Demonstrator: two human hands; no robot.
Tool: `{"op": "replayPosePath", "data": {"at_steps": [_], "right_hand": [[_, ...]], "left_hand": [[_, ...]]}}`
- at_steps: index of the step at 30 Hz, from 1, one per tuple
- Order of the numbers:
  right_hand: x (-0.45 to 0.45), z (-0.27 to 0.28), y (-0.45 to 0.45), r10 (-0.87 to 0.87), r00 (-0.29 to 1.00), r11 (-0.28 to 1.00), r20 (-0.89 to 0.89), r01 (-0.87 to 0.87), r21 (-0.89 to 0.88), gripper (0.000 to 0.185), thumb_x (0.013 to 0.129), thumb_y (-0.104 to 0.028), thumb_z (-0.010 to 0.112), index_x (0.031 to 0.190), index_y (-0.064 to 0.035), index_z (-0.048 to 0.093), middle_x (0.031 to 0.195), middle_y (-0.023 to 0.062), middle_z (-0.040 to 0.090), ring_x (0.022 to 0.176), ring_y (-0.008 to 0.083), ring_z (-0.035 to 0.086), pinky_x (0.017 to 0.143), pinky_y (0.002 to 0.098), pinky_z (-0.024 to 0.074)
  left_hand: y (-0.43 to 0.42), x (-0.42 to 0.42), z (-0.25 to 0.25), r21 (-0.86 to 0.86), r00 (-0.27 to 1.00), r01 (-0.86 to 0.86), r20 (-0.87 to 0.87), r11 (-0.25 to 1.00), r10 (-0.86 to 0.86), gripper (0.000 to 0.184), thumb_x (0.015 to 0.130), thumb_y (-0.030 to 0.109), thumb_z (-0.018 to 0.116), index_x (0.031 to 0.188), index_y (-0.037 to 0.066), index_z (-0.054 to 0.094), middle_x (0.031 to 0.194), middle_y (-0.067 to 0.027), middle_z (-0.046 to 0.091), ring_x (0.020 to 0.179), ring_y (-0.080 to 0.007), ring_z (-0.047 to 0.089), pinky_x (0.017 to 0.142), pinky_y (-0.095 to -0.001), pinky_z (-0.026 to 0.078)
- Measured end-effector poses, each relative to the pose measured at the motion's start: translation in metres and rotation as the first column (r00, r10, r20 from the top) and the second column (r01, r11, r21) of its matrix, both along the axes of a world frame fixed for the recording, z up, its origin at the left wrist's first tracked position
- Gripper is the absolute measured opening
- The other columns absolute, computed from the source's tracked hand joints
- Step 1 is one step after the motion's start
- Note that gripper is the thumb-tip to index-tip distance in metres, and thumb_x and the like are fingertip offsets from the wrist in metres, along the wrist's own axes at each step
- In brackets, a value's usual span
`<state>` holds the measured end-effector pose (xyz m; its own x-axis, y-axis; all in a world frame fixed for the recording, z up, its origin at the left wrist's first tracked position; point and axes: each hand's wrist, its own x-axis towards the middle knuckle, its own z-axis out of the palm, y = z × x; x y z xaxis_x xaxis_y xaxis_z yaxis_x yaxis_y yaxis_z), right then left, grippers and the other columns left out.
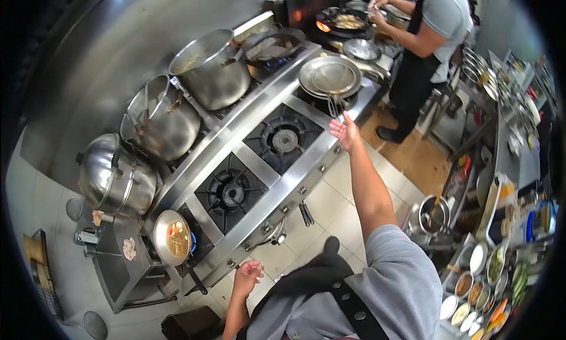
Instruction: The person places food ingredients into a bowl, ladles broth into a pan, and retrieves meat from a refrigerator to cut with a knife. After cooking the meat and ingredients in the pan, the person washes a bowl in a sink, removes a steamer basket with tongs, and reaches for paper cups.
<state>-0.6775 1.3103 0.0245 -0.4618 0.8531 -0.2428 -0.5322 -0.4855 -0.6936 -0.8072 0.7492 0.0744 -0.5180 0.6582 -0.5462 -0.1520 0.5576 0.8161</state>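
Note:
My right hand [348, 133] is stretched out over the stove's front edge with its fingers apart. Just beyond its fingertips is the wire handle of a round mesh strainer [335, 79], which rests on a metal bowl or pan at the stove's far end. Low in front of the stove, my left hand [249, 277] has loosely bent fingers and holds nothing. Closest to it is a frying pan [165, 257] on a burner with a blue flame, its dark handle pointing towards me. Red and pale pieces lie in brownish liquid in the pan.
Behind the burners stand large steel pots [218, 74] and a lidded pot [109, 175]. Another person [436, 45] works at a wok [348, 23] farther along. Small ingredient containers [464, 284] line the right counter. A dark bin [188, 323] stands below left.

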Motion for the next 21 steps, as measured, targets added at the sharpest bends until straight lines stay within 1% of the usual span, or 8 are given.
{"op": "replayPosePath", "data": {"at_steps": [4,6,9,11,13,16,19,21], "right_hand": [[0.074,-0.055,-0.127,0.063,0.962,0.997,0.267,-0.048,-0.060,0.065,0.083,-0.047,0.057,0.128,-0.0033,0.039,0.111,0.0168,0.055,0.087,0.0212,0.057,0.069,0.0349,0.0486],[0.115,-0.100,-0.209,0.088,0.794,0.994,0.601,-0.028,-0.108,0.048,0.079,-0.042,0.061,0.104,-0.0010,0.055,0.093,0.0133,0.061,0.075,0.0218,0.059,0.065,0.0338,0.0497],[0.193,-0.178,-0.359,-0.055,-0.097,0.955,0.994,-0.295,0.024,0.035,0.076,-0.027,0.061,0.098,0.0005,0.060,0.092,0.0161,0.065,0.087,0.0273,0.063,0.073,0.0323,0.0507],[0.245,-0.190,-0.473,0.195,-0.446,0.868,0.874,-0.337,-0.365,0.031,0.078,-0.023,0.052,0.101,-0.0054,0.062,0.113,0.0178,0.058,0.108,0.0264,0.055,0.086,0.0374,0.0456],[0.281,-0.222,-0.583,0.406,-0.657,0.721,0.635,-0.197,-0.665,0.043,0.078,-0.030,0.060,0.116,-0.0111,0.057,0.116,0.0116,0.058,0.116,0.0295,0.048,0.091,0.0502,0.0392],[0.299,-0.210,-0.696,0.518,-0.705,0.380,0.485,-0.319,-0.868,0.041,0.080,-0.030,0.060,0.116,-0.0104,0.058,0.120,0.0119,0.056,0.113,0.0343,0.050,0.087,0.0591,0.0383],[0.308,-0.223,-0.756,0.517,-0.693,0.356,0.503,-0.360,-0.862,0.046,0.084,-0.028,0.053,0.126,-0.0089,0.051,0.132,0.0132,0.045,0.119,0.0362,0.045,0.095,0.0602,0.0301],[0.316,-0.228,-0.768,0.545,-0.536,0.586,0.645,-0.307,-0.750,0.042,0.084,-0.025,0.051,0.121,-0.0066,0.053,0.127,0.0154,0.049,0.116,0.0342,0.048,0.095,0.0524,0.0337]], "left_hand": [[-0.023,-0.007,0.002,0.024,0.995,0.101,-0.007,0.995,-0.101,0.024,0.085,0.015,0.058,0.105,0.002,0.053,0.092,-0.0070,0.062,0.069,-0.0118,0.059,0.055,-0.0227,0.046],[-0.037,-0.010,0.008,0.065,0.987,0.159,-0.021,0.985,-0.158,0.025,0.086,0.017,0.058,0.106,0.002,0.053,0.092,-0.0072,0.062,0.069,-0.0108,0.058,0.055,-0.0218,0.045],[-0.058,-0.012,0.017,0.086,0.958,0.285,-0.056,0.955,-0.281,0.028,0.087,0.018,0.059,0.108,0.002,0.053,0.092,-0.0075,0.061,0.069,-0.0097,0.058,0.056,-0.0211,0.046],[-0.067,-0.006,0.021,0.106,0.914,0.406,-0.066,0.908,-0.401,0.028,0.087,0.017,0.058,0.108,0.001,0.053,0.093,-0.0078,0.061,0.071,-0.0093,0.057,0.057,-0.0205,0.045],[-0.080,0.000,0.019,0.123,0.867,0.499,-0.072,0.858,-0.494,0.028,0.087,0.017,0.058,0.109,0.000,0.053,0.094,-0.0079,0.061,0.072,-0.0095,0.058,0.058,-0.0204,0.045],[-0.092,0.020,0.019,0.100,0.767,0.642,-0.066,0.760,-0.638,0.033,0.086,0.020,0.060,0.111,0.000,0.052,0.097,-0.0072,0.061,0.075,-0.0104,0.058,0.060,-0.0212,0.045],[-0.099,0.043,0.023,0.108,0.662,0.747,-0.028,0.656,-0.749,0.033,0.085,0.020,0.060,0.111,0.002,0.052,0.098,-0.0066,0.061,0.076,-0.0107,0.058,0.062,-0.0222,0.045],[-0.099,0.057,0.023,0.151,0.608,0.786,-0.013,0.600,-0.794,0.032,0.086,0.020,0.059,0.112,0.002,0.052,0.098,-0.0072,0.061,0.076,-0.0108,0.058,0.062,-0.0223,0.045]]}}
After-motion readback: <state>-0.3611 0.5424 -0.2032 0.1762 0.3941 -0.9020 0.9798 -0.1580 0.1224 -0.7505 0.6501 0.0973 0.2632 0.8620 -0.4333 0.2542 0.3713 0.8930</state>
